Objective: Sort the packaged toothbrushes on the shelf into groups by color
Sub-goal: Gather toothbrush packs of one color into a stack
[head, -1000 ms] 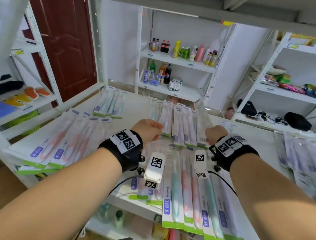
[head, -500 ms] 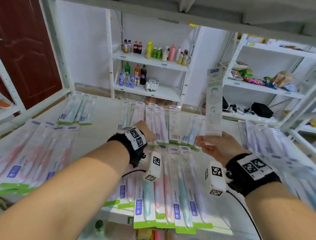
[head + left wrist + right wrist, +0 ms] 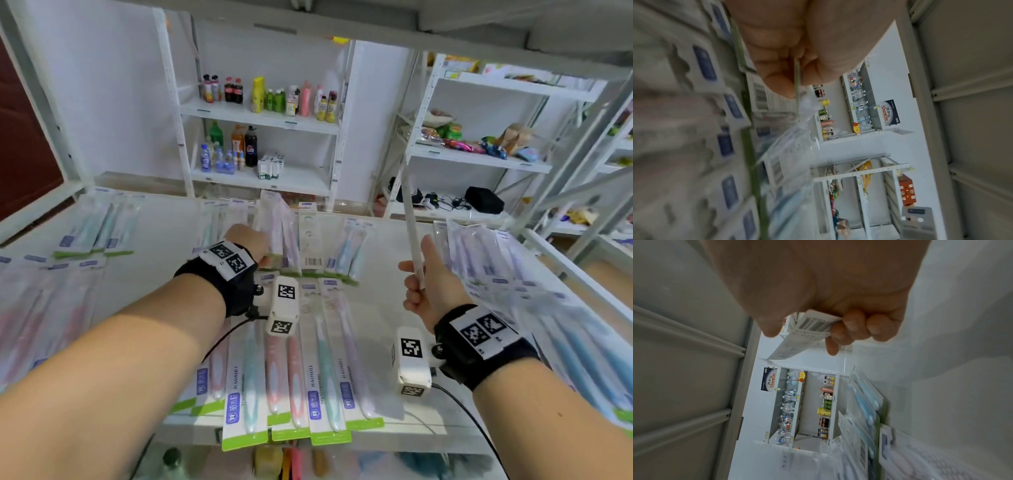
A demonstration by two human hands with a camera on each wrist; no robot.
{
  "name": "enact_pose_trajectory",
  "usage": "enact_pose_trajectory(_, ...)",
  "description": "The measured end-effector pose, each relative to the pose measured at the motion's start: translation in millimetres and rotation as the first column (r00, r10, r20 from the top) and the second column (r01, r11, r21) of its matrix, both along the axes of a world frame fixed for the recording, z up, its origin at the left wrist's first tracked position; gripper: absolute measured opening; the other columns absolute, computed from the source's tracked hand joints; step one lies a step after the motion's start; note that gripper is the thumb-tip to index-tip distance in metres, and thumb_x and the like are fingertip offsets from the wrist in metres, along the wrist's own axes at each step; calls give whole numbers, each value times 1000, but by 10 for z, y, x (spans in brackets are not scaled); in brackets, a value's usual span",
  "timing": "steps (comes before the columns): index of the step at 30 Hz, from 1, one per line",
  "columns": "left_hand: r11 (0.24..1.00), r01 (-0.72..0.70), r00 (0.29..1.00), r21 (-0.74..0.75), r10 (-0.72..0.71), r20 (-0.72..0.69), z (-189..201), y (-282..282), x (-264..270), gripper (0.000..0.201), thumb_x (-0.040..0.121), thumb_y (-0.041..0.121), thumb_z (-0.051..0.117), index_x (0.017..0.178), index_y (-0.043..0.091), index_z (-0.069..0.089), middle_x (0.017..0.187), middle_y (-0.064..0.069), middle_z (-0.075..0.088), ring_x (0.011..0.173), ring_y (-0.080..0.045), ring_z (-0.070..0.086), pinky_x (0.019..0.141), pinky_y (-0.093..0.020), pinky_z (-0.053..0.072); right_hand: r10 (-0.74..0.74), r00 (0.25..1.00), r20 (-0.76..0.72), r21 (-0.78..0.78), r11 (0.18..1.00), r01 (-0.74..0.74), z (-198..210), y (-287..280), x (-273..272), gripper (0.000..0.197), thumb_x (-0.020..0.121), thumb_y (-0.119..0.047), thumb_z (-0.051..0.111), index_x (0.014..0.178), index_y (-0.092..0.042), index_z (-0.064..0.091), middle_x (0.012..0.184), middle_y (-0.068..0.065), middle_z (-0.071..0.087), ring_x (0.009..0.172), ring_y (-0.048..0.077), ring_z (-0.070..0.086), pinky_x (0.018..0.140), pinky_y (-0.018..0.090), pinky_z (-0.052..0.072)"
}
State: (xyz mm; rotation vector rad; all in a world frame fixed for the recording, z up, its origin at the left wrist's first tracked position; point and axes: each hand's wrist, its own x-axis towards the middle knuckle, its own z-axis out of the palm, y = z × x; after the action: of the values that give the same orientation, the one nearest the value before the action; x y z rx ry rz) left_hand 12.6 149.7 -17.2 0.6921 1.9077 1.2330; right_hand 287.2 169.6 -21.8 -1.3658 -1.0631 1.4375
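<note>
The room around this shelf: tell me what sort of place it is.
Probably a small shop or a mock-up of one. White metal racks carry drink bottles and snack bags, and packaged toothbrushes lie in rows on the near shelf.

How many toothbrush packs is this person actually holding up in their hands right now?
2. The right hand grips one toothbrush pack upright, edge-on, above the shelf. The left hand pinches another pack by its bottom edge in the back row. More could be hidden behind that hand.
</note>
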Motion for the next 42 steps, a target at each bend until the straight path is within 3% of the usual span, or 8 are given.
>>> enact_pose_trajectory(10, 943, 170, 894, 285, -269, 358, 169, 109, 1137, 16, 92, -4, 48, 84, 3, 60, 84, -12, 62, 71, -24, 65, 59, -29, 59, -172, 984, -47, 120, 977, 176, 69, 133, 553, 16, 91, -5, 40, 84, -13, 53, 75, 8, 55, 47, 14, 35, 47, 27, 32)
enact_pose_trajectory(24, 912, 402, 911, 80, -407, 67, 89, 833, 2676, 13, 95, 8, 47, 106, 9, 52, 56, -7, 49, 35, -11, 46, 35, -19, 38, -14, 859, 512, 27, 1000, 1, 139, 1131, 1975, 26, 91, -5, 49, 69, -17, 46, 75, 5, 54, 63, 15, 56, 62, 27, 53)
enact_pose_trajectory(29, 906, 419, 907, 67, -421, 14, 50, 1085, 2985, 27, 97, 8, 45, 121, -1, 53, 62, -8, 51, 44, -15, 49, 32, -17, 41, 84, 782, 618, -16, 995, -94, 198, 1286, 2016, 22, 94, -7, 47, 112, -5, 58, 95, 12, 62, 65, 12, 56, 50, 15, 50)
enact_pose_trajectory(31, 908, 415, 910, 60, -416, -7, 60, 1161, 3064, 27, 97, 9, 46, 120, -2, 55, 67, -8, 52, 47, -16, 50, 36, -20, 46, 111, 708, 698, -22, 991, -134, 255, 1296, 2027, 28, 95, -10, 44, 118, -1, 59, 112, 10, 65, 77, 12, 62, 61, 13, 52)
enact_pose_trajectory(33, 904, 426, 905, 41, -426, -28, 60, 1241, 3122, 24, 98, 10, 45, 116, 0, 57, 73, -13, 55, 57, -24, 55, 53, -30, 55, 128, 444, 887, 5, 958, -286, 342, 1233, 2003, 28, 96, -17, 44, 112, -9, 64, 111, 3, 67, 100, 17, 63, 84, 21, 47)
enact_pose_trajectory(35, 899, 438, 899, 28, -437, -35, 54, 1293, 3154, 13, 97, 8, 46, 103, 5, 56, 78, -15, 55, 70, -26, 57, 71, -38, 56, 143, 147, 979, -66, 899, -432, 378, 1219, 1974, 30, 96, -26, 43, 111, -10, 64, 92, 2, 63, 109, 22, 60, 91, 26, 43)
enact_pose_trajectory(37, 880, 475, 878, 19, -471, -88, 21, 1348, 3162, 13, 92, 0, 48, 98, 7, 56, 75, -7, 54, 74, -23, 57, 72, -31, 55, 141, 30, 990, -109, 868, -484, 361, 1259, 1979, 37, 98, -32, 38, 113, -9, 64, 71, 1, 42, 110, 24, 58, 93, 27, 41)
enact_pose_trajectory(42, 839, 543, 821, -36, -539, -189, -94, 1395, 3145, 32, 87, -3, 53, 118, -6, 58, 86, -8, 57, 85, -20, 55, 86, -30, 53, 129, 97, 987, -72, 888, -454, 343, 1297, 1968, 44, 101, -33, 32, 111, -3, 62, 69, 2, 36, 111, 24, 56, 89, 29, 42)
